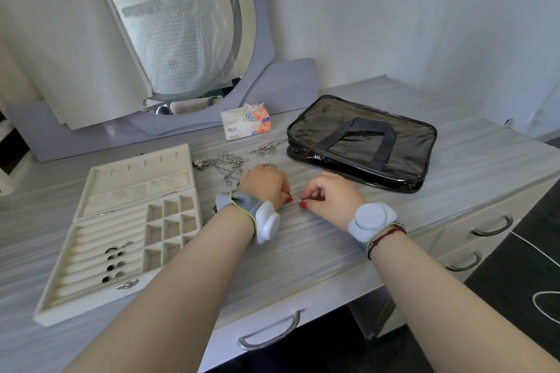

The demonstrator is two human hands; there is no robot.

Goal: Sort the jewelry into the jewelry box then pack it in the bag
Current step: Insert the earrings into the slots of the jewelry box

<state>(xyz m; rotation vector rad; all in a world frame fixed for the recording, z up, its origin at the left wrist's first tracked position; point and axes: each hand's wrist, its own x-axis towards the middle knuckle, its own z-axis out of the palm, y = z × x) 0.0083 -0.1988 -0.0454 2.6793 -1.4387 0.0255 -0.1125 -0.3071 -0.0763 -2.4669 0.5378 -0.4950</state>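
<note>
Jewelry piece [300, 199], too tiny to identify, is lying near-centre on the tabletop, with the left hand [265, 188] and right hand [331, 194] pinching it between curled fingertips. Jewelry box [91, 254] is sitting open leftward, closer to the left hand; bag [360, 142] is waiting far right.

I'm seeing the cream jewelry box [88, 239] lying open at left, rings [116, 262] sitting in its slots. Silver chains [225, 165] are lying tangled between it and the flat, smoky bag [333, 121], one small piece [301, 199] being pinched nearby.
</note>
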